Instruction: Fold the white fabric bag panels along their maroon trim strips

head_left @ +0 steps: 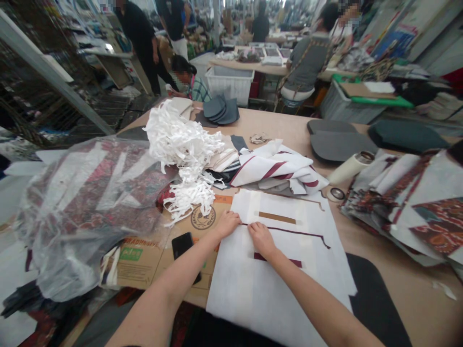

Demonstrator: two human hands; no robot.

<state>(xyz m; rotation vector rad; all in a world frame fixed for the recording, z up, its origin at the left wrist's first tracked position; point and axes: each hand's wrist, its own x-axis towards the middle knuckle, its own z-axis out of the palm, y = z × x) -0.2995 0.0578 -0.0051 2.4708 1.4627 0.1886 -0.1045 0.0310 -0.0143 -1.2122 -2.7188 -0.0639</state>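
Note:
In front of me lies a stack of white fabric panels [235, 289], with a dark maroon edge [289, 233] running across it. At the left end of that edge, my left hand [229, 223] has its fingers closed on the panel. Just to the right, my right hand [261, 239] pinches the same edge with bent fingers. A brown slot [277, 217] shows beyond the hands, and a maroon slot [278, 260] shows nearer to me, partly behind my right wrist.
A black phone [183, 245] lies on flattened cardboard [144, 265] to the left. White strips [181, 144] are heaped behind it, beside a plastic-wrapped bundle [90, 193]. A cream flask [349, 168], patterned fabric pieces [427, 212] and dark pads [340, 142] are right. People work beyond the table.

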